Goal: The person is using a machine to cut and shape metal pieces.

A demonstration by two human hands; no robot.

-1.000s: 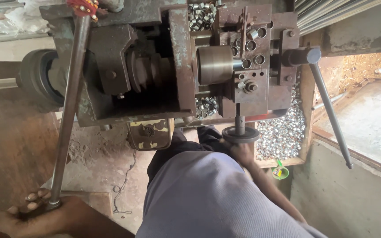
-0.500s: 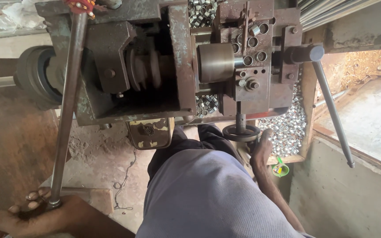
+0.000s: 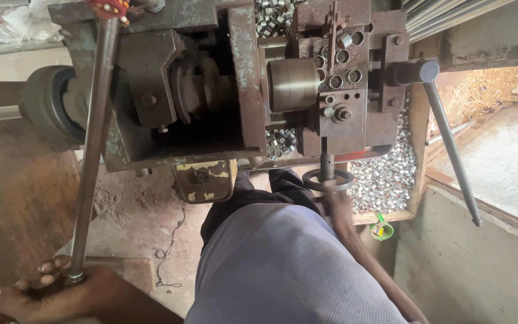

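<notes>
Your left hand [image 3: 61,294] is wrapped around the bottom end of the long steel lever [image 3: 94,150], which runs up to the top of the old lathe [image 3: 211,90]. Your right hand [image 3: 338,201] is at the small handwheel [image 3: 328,179] below the tool slide; it is blurred, so I cannot tell whether the fingers are closed on the rim. The risk, as I judge it: with the chuck [image 3: 293,84] so close, a slip off the handwheel could jerk the feed (loose metal rings [image 3: 385,177] lie heaped just beside it). Both arms are stretched out, the left low and wide, the right reaching straight ahead past your knee.
</notes>
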